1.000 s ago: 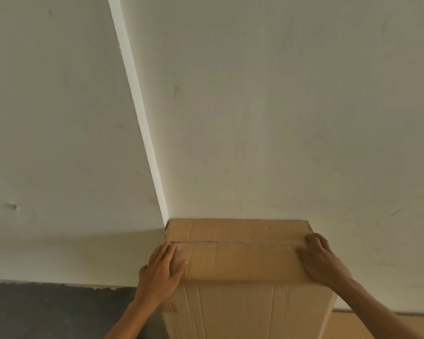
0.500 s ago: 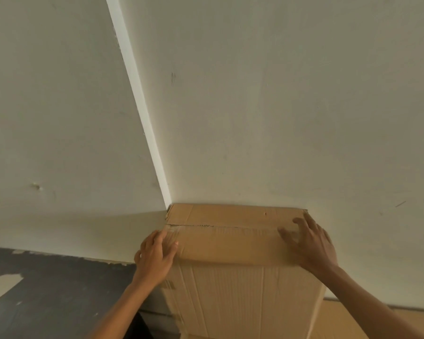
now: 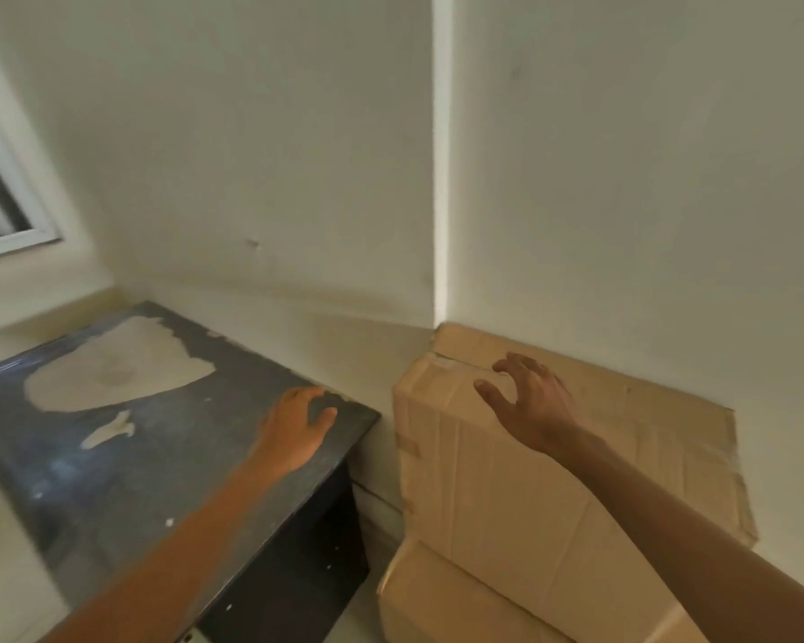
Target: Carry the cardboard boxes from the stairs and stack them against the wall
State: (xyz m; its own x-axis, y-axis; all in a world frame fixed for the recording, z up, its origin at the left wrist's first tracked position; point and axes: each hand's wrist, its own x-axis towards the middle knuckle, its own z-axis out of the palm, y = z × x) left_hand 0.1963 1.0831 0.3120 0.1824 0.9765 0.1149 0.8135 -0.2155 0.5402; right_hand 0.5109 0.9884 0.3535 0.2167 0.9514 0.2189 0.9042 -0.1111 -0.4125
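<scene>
change: both hands are leaving the tall brown cardboard box (image 3: pixel 507 480), pressed at its top half a second ago | box: sitting on a second brown cardboard box (image 3: pixel 460 605), backing against the white painted wall (image 3: pixel 623 178); placement is appearing finished | right hand (image 3: pixel 530 406): spreading wide, empty, hovering above the box top | left hand (image 3: pixel 293 429): relaxing, empty, over the dark grey stained countertop (image 3: pixel 135 457); contact unclear

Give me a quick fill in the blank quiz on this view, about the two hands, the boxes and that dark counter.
1. The right hand is spread over the upper cardboard box and holds ____.
2. That box rests on a second box and its back edge meets the ____.
3. The left hand is over a dark counter that stands to the ____ of the boxes.
Missing words: nothing; wall; left.
</scene>
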